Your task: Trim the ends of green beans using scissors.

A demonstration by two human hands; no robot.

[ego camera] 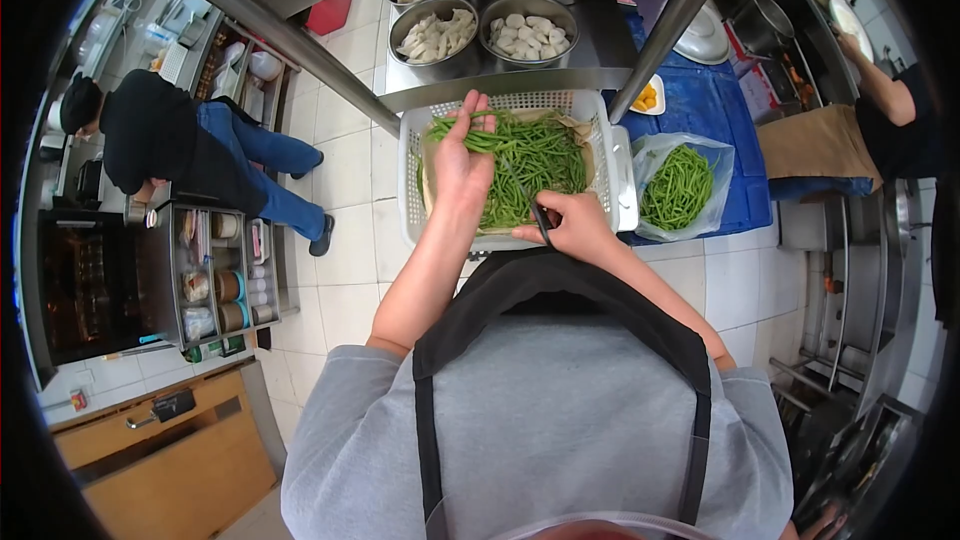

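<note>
My left hand (463, 165) is turned palm up and holds a small bunch of green beans (486, 141) across its fingers. In my right hand (581, 223) is a pair of scissors (542, 222) with dark handles, the blades pointing up and left towards the held bunch. Beneath both hands is a white perforated plastic basket (410, 172), lined with brownish cloth or paper and heaped with green beans (551, 154). To the right of the basket, a clear plastic bag (722, 165) stands open, full of longer-looking green beans (677, 187).
Steel pots of pale sliced food (439, 36) and white pieces (529, 37) stand beyond the basket, behind a metal shelf frame (667, 37). A small dish (648, 96) sits on the blue surface (739, 195). One person (180, 135) bends at left; another (855, 135) stands at right.
</note>
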